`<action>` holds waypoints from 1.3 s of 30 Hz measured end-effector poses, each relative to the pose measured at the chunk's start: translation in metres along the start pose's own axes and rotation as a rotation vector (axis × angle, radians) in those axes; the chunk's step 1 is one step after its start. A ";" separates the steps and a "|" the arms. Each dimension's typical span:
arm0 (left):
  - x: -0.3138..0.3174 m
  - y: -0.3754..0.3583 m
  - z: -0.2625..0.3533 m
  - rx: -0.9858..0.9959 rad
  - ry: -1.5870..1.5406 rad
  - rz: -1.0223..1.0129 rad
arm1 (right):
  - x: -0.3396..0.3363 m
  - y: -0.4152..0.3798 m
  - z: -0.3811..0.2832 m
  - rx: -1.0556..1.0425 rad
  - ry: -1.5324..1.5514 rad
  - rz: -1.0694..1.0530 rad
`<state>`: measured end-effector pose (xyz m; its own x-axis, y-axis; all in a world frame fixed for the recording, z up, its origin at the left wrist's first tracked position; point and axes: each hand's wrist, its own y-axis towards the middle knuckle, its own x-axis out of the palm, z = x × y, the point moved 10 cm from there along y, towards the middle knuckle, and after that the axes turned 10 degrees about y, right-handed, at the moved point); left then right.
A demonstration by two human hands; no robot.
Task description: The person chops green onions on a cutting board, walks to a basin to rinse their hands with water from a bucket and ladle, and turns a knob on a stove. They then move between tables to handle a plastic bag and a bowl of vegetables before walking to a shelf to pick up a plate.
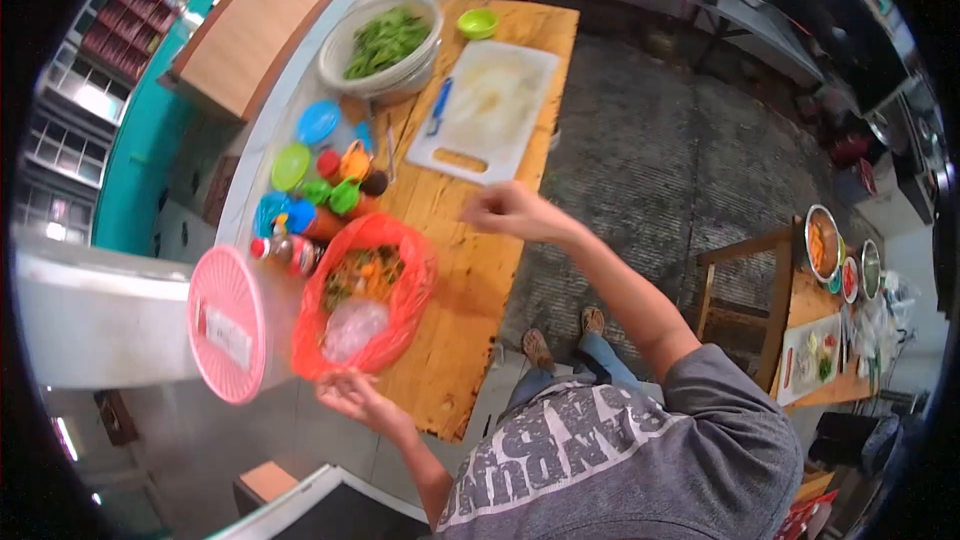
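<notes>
An open red plastic bag [415,290] stands on the wooden table [470,280], with vegetable scraps [370,272] and a clear plastic bag [355,328] inside. My left hand [355,398] is at the bag's near edge, fingers partly curled; whether it grips the rim is unclear. Above the table, to the right of the red bag, my right hand [495,212] is held with its fingers curled together, and what it holds, if anything, is too small to tell. Beyond it lies a white cutting board [500,100] with a blue-handled knife [440,105] at its left edge.
A basket of green leaves [385,45] and a green bowl [477,23] stand at the far end. Sauce bottles [315,220] and a pink-lidded container [225,325] line the left. At right, another table [800,315] holds bowls and a second board.
</notes>
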<state>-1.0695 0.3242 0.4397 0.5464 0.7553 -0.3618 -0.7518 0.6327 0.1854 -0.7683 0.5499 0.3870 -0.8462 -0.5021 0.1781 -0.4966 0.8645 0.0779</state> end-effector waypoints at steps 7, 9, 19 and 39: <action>0.248 -0.162 0.007 0.304 0.240 -1.239 | -0.189 -0.358 0.286 0.935 -0.526 0.169; 0.299 -0.211 -0.028 0.467 0.301 -1.459 | -0.203 -0.523 0.437 1.011 0.189 0.624; 0.399 -0.316 -0.369 -0.023 1.147 -2.084 | -0.181 -0.704 0.351 1.170 0.270 1.226; 0.856 -0.300 -0.160 0.272 1.049 -1.809 | -0.669 -0.508 0.270 0.932 -0.163 1.226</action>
<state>-0.4351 0.7530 -0.0716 -0.0045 -0.8743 -0.4854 0.3617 0.4511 -0.8159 -0.0021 0.4402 -0.0364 -0.7907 0.4291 -0.4366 0.6057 0.4454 -0.6593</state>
